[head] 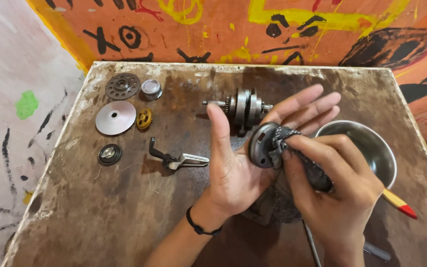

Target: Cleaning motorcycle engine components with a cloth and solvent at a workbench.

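On open left palm (238,168): drum (263,145); right hand (332,188) fisted.

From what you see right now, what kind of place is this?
Probably a small mechanic's workbench: a stained brown wooden table holds a steel toothed gear and a grey metal crankshaft, under a painted orange wall.

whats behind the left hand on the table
Behind the left hand lies a crankshaft assembly on the brown table; its threaded left end and webs show. The raised thumb and fingers cover part of its lower and right side.
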